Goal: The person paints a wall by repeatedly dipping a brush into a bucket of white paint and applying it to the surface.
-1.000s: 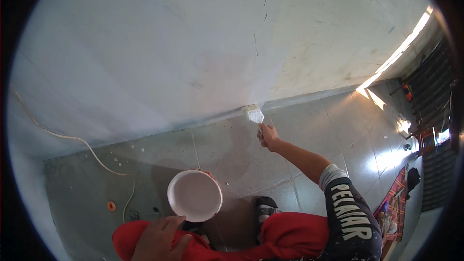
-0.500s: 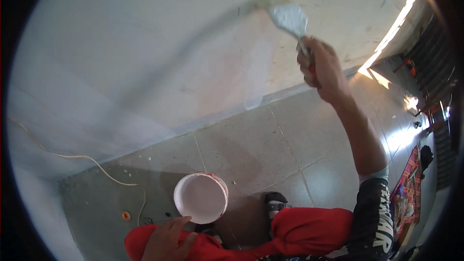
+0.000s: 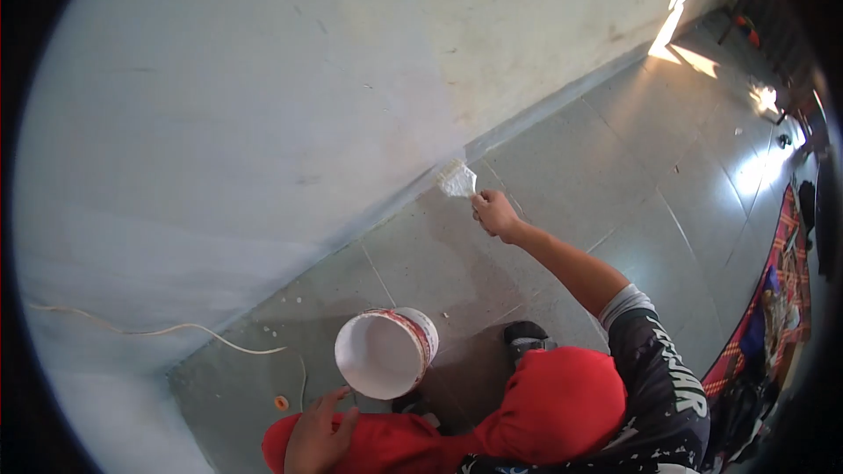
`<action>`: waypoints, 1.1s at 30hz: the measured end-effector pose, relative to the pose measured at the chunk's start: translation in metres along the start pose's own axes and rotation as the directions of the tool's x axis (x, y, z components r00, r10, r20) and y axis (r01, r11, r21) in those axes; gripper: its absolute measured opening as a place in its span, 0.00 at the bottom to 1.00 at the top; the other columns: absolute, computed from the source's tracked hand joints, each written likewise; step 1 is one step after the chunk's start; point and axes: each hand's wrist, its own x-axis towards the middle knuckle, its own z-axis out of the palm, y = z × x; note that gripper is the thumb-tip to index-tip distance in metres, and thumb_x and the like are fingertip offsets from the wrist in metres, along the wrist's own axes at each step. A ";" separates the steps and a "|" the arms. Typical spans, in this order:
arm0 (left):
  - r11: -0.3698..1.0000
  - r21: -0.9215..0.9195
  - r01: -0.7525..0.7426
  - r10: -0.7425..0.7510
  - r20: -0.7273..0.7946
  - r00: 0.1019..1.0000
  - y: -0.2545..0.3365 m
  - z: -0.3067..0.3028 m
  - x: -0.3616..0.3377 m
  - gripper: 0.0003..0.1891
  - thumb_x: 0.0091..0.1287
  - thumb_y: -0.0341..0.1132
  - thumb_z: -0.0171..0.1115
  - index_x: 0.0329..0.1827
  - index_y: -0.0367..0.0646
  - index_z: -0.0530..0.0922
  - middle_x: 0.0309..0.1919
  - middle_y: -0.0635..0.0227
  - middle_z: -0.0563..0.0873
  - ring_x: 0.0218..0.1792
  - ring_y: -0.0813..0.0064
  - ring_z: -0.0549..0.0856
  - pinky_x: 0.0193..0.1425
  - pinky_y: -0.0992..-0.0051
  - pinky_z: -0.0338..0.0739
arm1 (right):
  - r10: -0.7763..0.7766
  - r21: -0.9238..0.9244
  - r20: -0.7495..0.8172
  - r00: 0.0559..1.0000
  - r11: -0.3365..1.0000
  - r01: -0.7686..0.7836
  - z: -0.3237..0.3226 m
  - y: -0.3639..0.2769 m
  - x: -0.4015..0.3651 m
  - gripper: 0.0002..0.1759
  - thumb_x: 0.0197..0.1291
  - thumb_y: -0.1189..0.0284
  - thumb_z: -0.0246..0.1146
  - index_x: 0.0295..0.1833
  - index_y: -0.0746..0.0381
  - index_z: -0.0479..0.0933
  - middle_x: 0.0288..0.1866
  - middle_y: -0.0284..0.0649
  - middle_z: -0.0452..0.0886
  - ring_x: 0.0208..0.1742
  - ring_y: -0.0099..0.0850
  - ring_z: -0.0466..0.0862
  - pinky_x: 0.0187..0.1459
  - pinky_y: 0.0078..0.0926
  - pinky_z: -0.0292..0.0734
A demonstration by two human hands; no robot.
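Observation:
My right hand [image 3: 497, 214] grips the handle of a wide paintbrush [image 3: 457, 180] whose head is coated in white. The bristles are right at the foot of the wall [image 3: 263, 114], where it meets the floor. Patches of wall on the left look whiter than the yellowish stretch on the right. Over my red-clothed knee rests my left hand [image 3: 321, 439], fingers apart and holding nothing. Just beyond that hand, a white bucket [image 3: 428, 331] with red smears at its rim stands on the floor; pale liquid shows inside.
A pale cable [image 3: 202, 327] runs from the wall across the floor at the left. Close to it lies a small orange ring [image 3: 281, 403]. Grey tiles [image 3: 562, 211] cover the floor. At the right a red plaid cloth [image 3: 781, 250] lies with mixed items on it.
My right hand has brought the paintbrush down the wall from high up to its base. My left hand stays on the knee, and the view has shifted slightly.

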 end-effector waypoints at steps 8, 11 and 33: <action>0.990 0.045 0.135 -0.137 0.035 0.990 0.012 0.002 0.017 0.21 0.69 0.40 0.58 0.63 0.41 0.74 0.53 0.53 0.84 0.56 0.60 0.82 0.59 0.67 0.76 | 0.175 -0.019 -0.069 0.982 0.984 -0.177 0.002 0.048 0.039 0.20 0.68 0.61 0.53 0.28 0.66 0.71 0.21 0.38 0.73 0.17 0.29 0.72 0.17 0.32 0.64; 0.991 0.045 0.123 -0.125 0.039 0.991 0.004 0.006 0.024 0.21 0.69 0.40 0.58 0.62 0.41 0.74 0.54 0.53 0.84 0.56 0.61 0.82 0.59 0.68 0.76 | 0.158 0.043 -0.088 0.984 0.987 -0.155 0.003 0.050 0.047 0.21 0.68 0.61 0.53 0.27 0.66 0.70 0.20 0.39 0.72 0.17 0.30 0.72 0.16 0.33 0.63; 0.995 0.061 0.083 -0.087 0.075 0.993 0.019 0.007 0.044 0.21 0.69 0.43 0.59 0.63 0.44 0.75 0.55 0.55 0.83 0.55 0.58 0.82 0.56 0.66 0.77 | -0.486 0.278 -0.110 0.867 0.822 0.497 -0.043 -0.196 -0.093 0.14 0.69 0.69 0.51 0.41 0.70 0.75 0.22 0.30 0.71 0.16 0.16 0.64 0.16 0.20 0.59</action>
